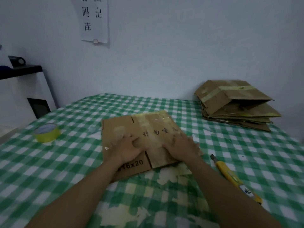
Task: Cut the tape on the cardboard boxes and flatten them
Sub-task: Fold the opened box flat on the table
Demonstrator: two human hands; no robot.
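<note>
Green-and-white checked tablecloth (65, 162) covers the whole table, with a pale wall behind. Far left there's a white cabinet (24, 89) with a black top, then a roll of yellow tape (46, 132) sits on the cloth, well apart from the action. Up on the wall is a paper notice (93, 18). Dead centre is the cardboard box (148, 124), already lying collapsed on the cloth, with shiny tape strips across its far half and "16x20" printed near the front edge. The left hand (127, 148) is palm-down on the left-middle of it, fingers stretched out, gripping nothing and just pressing. The right hand (181, 147) is the same deal on the right side, flat and spread, also holding nothing. Just right of the box a yellow utility knife (233, 176) lies on the cloth untouched. In the back right corner there's a stack of flattened boxes (235, 104). So I'd call this the squash-it-flat step. My tip is to lean your weight through the palms and slide them outward along the creases so the folds set. The near edge shows two layers not quite lined up, so square those first. Can't tell if the knife blade's retracted, so I'd keep the right hand's sweep away from it.
</note>
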